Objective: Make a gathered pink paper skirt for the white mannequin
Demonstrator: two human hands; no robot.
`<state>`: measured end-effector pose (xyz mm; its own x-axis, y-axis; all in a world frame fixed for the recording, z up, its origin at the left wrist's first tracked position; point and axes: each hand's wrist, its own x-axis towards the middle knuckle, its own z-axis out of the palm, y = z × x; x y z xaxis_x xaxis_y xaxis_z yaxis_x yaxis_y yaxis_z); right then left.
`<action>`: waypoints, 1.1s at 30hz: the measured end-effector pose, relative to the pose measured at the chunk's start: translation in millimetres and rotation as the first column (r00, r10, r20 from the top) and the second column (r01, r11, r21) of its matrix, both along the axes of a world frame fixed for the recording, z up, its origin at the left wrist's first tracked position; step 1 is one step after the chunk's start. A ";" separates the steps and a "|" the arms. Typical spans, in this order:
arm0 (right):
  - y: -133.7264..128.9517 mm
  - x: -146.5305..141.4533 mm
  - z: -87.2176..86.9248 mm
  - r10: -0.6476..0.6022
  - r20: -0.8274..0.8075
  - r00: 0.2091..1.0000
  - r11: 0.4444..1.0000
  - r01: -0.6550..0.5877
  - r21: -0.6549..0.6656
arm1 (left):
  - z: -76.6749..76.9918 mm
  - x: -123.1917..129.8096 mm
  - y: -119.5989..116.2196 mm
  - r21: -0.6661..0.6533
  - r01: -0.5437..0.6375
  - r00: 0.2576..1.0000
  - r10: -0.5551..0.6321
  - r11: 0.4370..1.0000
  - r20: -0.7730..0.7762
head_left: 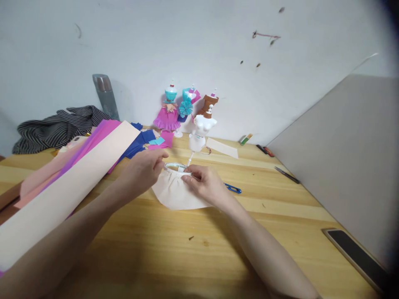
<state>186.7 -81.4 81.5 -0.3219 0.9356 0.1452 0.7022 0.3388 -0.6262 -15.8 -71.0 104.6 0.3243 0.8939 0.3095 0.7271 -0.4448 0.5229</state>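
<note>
A pale cream gathered skirt (174, 193), apparently of crepe paper, lies around a white ring (170, 167) at the table's middle. My right hand (207, 185) pinches its gathered top edge between thumb and fingers. My left hand (145, 168) is at the ring's left side with its fingers curled closed; whatever sits between the fingertips is hidden. Just behind the ring stands a small white dress-form mannequin (201, 131) on a thin stem. Blue-handled snips (232, 188) lie to the right of my right hand, partly covered by it.
Long crepe paper strips (75, 182) in cream, pink and purple pile up at left. Dressed mini mannequins (168, 114) stand by the wall near a bottle (106, 97) and striped cloth (62, 128). At right lie a cutter knife (287, 175) and a phone (355, 257).
</note>
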 end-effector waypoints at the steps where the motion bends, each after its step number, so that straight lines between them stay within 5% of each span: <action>1: -0.9 -0.5 0.5 0.010 0.012 1.000 1.000 -0.010 0.003 | 0.1 0.7 -0.4 0.032 0.017 1.000 -0.016 0.999 -0.017; 4: -3.3 -1.8 1.5 0.045 0.019 0.999 0.999 -0.045 0.009 | -3.6 4.7 -0.2 0.061 0.183 0.982 -0.180 0.981 -0.047; 8: -5.8 -2.3 2.8 0.074 0.006 0.997 0.997 -0.074 0.005 | -10.5 10.3 0.0 -0.060 0.310 0.946 -0.314 0.949 -0.078; 14: -7.5 -3.5 2.8 0.076 0.002 0.997 0.997 -0.076 0.007 | -15.6 12.0 1.1 -0.156 0.303 0.953 -0.303 0.940 0.028; 20: -12.0 -9.2 -2.0 -0.064 0.155 0.986 0.995 0.051 0.083 | -22.7 11.0 5.5 -0.154 0.291 0.957 -0.286 0.944 0.054; 27: -21.1 -17.2 -1.6 -0.165 0.354 0.920 0.980 0.112 0.165 | -21.5 12.2 4.2 -0.004 0.235 0.963 -0.233 0.972 -0.135; 33: -16.8 -16.8 -5.1 -0.225 0.416 0.881 0.968 0.153 0.199 | -18.5 13.7 1.4 -0.016 0.153 0.977 -0.154 0.988 -0.148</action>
<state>169.9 -98.2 76.4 -0.2056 0.9617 0.1813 0.9508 0.2401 -0.1955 -2.1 -69.6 86.1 0.4999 0.8311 0.2438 0.7200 -0.5552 0.4163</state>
